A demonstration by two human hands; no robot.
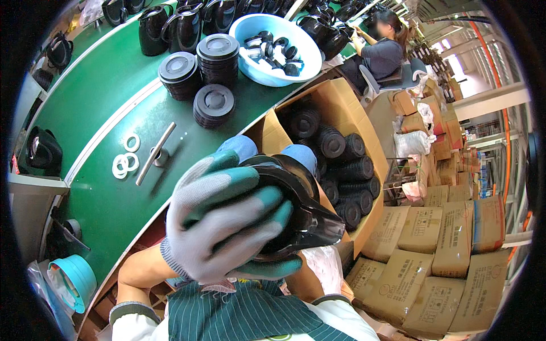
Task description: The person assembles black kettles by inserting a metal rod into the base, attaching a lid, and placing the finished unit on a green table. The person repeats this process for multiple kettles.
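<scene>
A: Largest items?
B: Green desk (pixel 108 193); cardboard box (pixel 341 108) of stacked black parts, just right of it; blue basin (pixel 267 74) of small black-and-white pieces at the far edge.

A: Then?
B: Three stacks of black lids (pixel 213 102); a metal rod (pixel 156 152); white rings (pixel 125 162) beside it.

A: Hands?
B: Left hand (pixel 219 219), gloved, was wrapped over a black kettle body (pixel 304 213), held close above the lap. Right hand (pixel 273 266): only fingertips showed beneath it, gripping.

A gloved left hand (pixel 222 219) grips a black kettle body (pixel 298 213) above a green conveyor (pixel 114 193).
</scene>
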